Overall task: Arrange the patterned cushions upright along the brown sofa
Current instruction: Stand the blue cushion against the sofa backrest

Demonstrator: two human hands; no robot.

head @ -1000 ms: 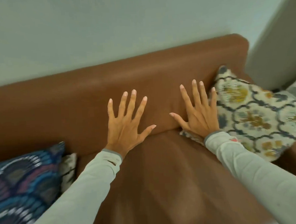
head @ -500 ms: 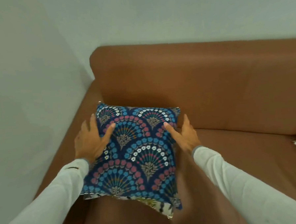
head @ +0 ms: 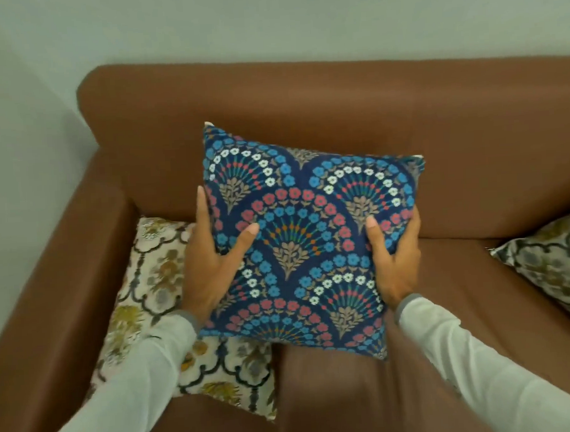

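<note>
I hold a dark blue cushion (head: 306, 237) with fan-shaped flower patterns in the air over the brown sofa (head: 337, 100), tilted a little. My left hand (head: 213, 259) grips its left edge and my right hand (head: 396, 259) grips its right edge. A cream cushion (head: 145, 289) with a dark lattice and gold flowers lies flat on the seat by the left armrest, partly under my left arm. Another cream lattice cushion (head: 553, 261) lies at the right edge of the view.
The sofa's left armrest (head: 65, 277) stands beside a pale wall (head: 18, 130). Bare brown seat (head: 369, 393) shows between the two cream cushions, below the blue one.
Both hands have lifted the blue cushion off the cream cushion at the left corner and carried it up and to the right. The cream cushion beneath is now uncovered.
</note>
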